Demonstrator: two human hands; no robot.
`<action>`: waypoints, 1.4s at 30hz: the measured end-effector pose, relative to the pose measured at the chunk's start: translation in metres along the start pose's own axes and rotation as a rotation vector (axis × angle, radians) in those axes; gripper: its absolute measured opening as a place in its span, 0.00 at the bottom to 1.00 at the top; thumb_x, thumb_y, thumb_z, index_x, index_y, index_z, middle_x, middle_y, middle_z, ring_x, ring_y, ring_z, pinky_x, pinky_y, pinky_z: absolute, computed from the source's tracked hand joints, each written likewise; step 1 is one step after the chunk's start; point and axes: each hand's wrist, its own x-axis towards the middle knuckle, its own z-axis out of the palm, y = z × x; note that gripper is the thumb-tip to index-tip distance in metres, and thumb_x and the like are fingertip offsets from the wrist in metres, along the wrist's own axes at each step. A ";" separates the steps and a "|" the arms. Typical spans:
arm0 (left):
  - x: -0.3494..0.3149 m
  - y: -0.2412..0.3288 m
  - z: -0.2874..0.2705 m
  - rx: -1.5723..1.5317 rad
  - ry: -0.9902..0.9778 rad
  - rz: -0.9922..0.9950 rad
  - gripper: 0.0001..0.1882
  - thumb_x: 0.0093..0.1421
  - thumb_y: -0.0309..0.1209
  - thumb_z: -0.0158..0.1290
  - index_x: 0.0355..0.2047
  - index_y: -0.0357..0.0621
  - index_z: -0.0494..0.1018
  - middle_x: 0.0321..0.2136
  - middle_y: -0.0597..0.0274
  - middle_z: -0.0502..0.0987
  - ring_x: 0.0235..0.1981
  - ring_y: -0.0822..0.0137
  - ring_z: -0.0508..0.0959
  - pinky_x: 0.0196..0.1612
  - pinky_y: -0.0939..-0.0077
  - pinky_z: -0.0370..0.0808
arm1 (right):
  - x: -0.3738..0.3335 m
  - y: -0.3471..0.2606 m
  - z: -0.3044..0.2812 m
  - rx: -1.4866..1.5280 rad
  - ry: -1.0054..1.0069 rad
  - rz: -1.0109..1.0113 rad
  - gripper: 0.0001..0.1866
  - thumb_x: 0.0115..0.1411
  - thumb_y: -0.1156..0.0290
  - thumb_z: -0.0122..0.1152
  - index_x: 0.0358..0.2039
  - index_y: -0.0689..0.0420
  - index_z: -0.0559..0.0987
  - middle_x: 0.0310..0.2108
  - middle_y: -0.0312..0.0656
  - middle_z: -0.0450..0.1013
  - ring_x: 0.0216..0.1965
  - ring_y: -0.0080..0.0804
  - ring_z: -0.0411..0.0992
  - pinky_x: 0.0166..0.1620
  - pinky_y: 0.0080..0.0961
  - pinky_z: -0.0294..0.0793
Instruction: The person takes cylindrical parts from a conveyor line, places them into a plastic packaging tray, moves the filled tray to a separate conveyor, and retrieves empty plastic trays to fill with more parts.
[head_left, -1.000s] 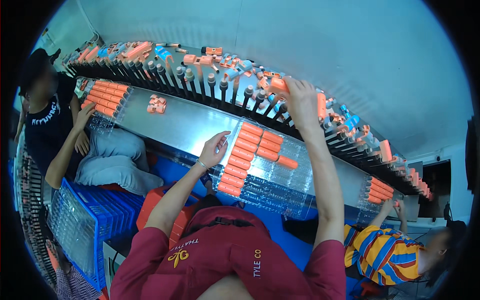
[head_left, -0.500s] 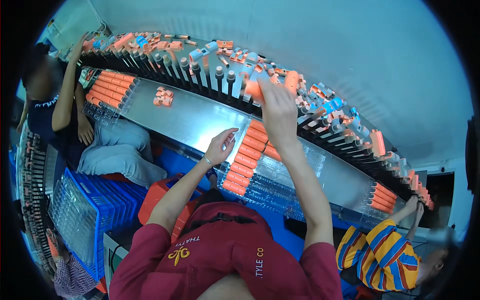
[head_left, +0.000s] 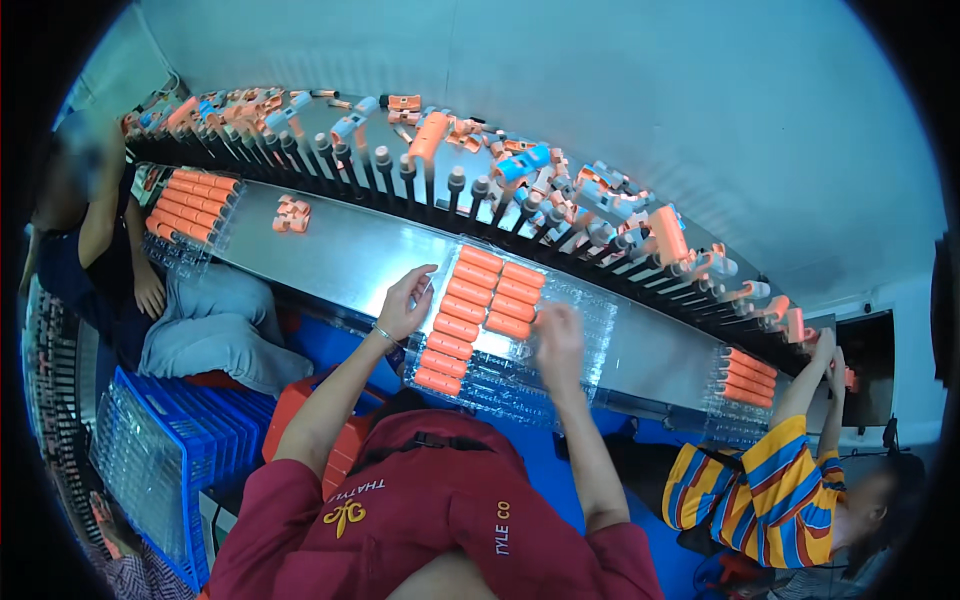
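Observation:
A clear plastic tray (head_left: pixel 590 350) lies before me on the metal bench, with two columns of orange half-round plastic shells (head_left: pixel 465 290) in its slots. The left column is longer; the right column (head_left: pixel 515 299) is shorter. At the tray's upper left edge is my left hand (head_left: pixel 403 303), its fingers loosely bent and apart, with no shell in it. My right hand (head_left: pixel 559 345) hovers over the tray beside the lower end of the right column. Motion smears its fingers, so whether it holds anything does not show.
Behind the tray runs a row of black upright posts (head_left: pixel 455 190), some capped with orange or blue shells. Loose parts (head_left: pixel 465 130) are heaped behind them. Co-workers sit left and right, each by a partly filled tray (head_left: pixel 745 380). Blue crates (head_left: pixel 180 430) stand at lower left.
My right hand has come down from the posts, where it gripped an orange shell, to the tray. My left hand stays by the tray's edge. The whole view has shifted somewhat.

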 end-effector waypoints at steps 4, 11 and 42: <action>-0.001 0.003 -0.008 0.026 0.017 0.002 0.22 0.61 0.21 0.53 0.56 0.41 0.71 0.30 0.63 0.75 0.28 0.74 0.74 0.33 0.79 0.74 | 0.095 -0.016 -0.074 -0.029 0.522 0.246 0.12 0.66 0.75 0.56 0.48 0.64 0.75 0.41 0.47 0.70 0.40 0.42 0.69 0.44 0.38 0.70; 0.003 0.003 -0.015 0.072 0.033 0.011 0.22 0.62 0.24 0.51 0.57 0.40 0.71 0.31 0.60 0.75 0.29 0.69 0.73 0.36 0.75 0.74 | 0.209 -0.006 -0.089 -0.449 -0.229 0.027 0.15 0.59 0.68 0.64 0.43 0.64 0.78 0.34 0.60 0.77 0.39 0.60 0.76 0.41 0.48 0.75; 0.036 0.038 -0.066 -0.001 0.009 -0.046 0.23 0.59 0.21 0.50 0.57 0.42 0.71 0.31 0.63 0.73 0.28 0.72 0.72 0.35 0.77 0.73 | 0.176 -0.140 -0.005 0.076 -0.234 -0.298 0.22 0.53 0.73 0.70 0.47 0.64 0.75 0.39 0.51 0.74 0.44 0.50 0.72 0.49 0.43 0.70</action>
